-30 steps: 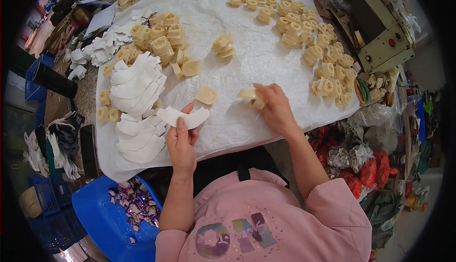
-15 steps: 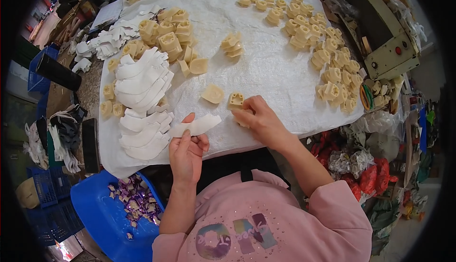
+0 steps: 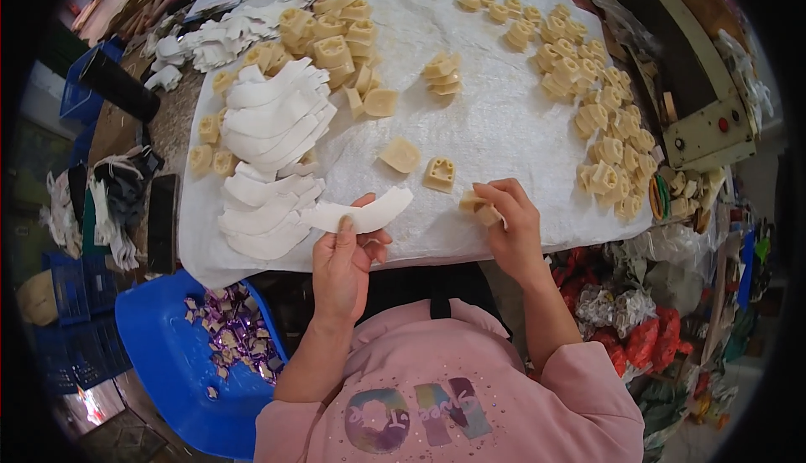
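A curved white strip (image 3: 382,209) is pinched between the thumb and fingers of my left hand (image 3: 342,274), over the table's near edge. My right hand (image 3: 514,224) grips a small beige shoe heel (image 3: 475,201), partly covered by the fingers. Just left of that hand an upright beige heel (image 3: 439,174) shows its hollow, holed end. Beside it lies another beige heel (image 3: 400,155), smooth side up. To the left, white strips (image 3: 275,119) lie in overlapping fans. Behind them is a heap of beige heels (image 3: 334,56).
The table wears a white woven cover (image 3: 369,148). Many more heels (image 3: 604,119) line its right side, and a small stack (image 3: 442,74) stands mid-table. A blue bin (image 3: 159,354) with purple shiny pieces sits below left. A machine (image 3: 701,131) flanks the right edge.
The whole view has shifted, so the table appears farther right. My right hand has drawn away from the upright heel and now shows a heel in its fingers. My left hand keeps its strip.
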Demonstrator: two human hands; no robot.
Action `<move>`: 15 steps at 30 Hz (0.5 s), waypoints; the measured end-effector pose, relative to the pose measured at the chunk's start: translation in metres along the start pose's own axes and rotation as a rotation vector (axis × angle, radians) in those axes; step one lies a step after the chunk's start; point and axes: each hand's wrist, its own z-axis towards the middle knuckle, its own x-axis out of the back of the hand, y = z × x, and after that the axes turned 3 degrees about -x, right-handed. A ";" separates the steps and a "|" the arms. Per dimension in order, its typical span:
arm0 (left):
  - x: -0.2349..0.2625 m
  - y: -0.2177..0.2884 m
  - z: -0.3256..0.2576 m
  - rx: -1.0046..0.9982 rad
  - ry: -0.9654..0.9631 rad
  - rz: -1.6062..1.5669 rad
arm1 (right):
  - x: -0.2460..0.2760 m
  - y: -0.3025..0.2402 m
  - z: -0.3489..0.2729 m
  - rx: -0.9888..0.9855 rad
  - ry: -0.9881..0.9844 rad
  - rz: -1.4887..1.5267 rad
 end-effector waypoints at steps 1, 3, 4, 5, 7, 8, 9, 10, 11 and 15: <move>-0.003 -0.001 -0.001 -0.013 0.012 0.011 | 0.001 -0.010 0.001 0.006 -0.007 0.005; -0.007 0.000 -0.003 -0.031 0.043 0.002 | -0.009 -0.034 0.002 0.009 0.013 0.756; -0.009 0.002 -0.005 -0.050 0.066 -0.008 | -0.015 -0.047 0.005 0.040 0.026 0.798; -0.010 0.002 -0.006 -0.053 0.070 -0.007 | -0.019 -0.054 0.008 0.042 0.022 0.800; -0.013 0.002 -0.009 -0.091 0.035 -0.047 | -0.028 -0.065 0.013 0.266 0.022 0.631; -0.017 0.005 -0.011 -0.096 0.040 -0.047 | -0.035 -0.067 0.012 0.311 0.065 0.576; -0.022 0.010 -0.014 -0.075 0.011 -0.075 | -0.041 -0.070 0.014 0.314 0.060 0.579; -0.026 0.014 -0.017 -0.053 -0.019 -0.104 | -0.047 -0.071 0.015 0.373 0.129 0.549; -0.027 0.015 -0.018 -0.055 -0.016 -0.105 | -0.051 -0.070 0.016 0.431 0.199 0.517; -0.029 0.020 -0.023 -0.070 -0.086 -0.091 | -0.058 -0.064 0.016 0.546 0.242 0.479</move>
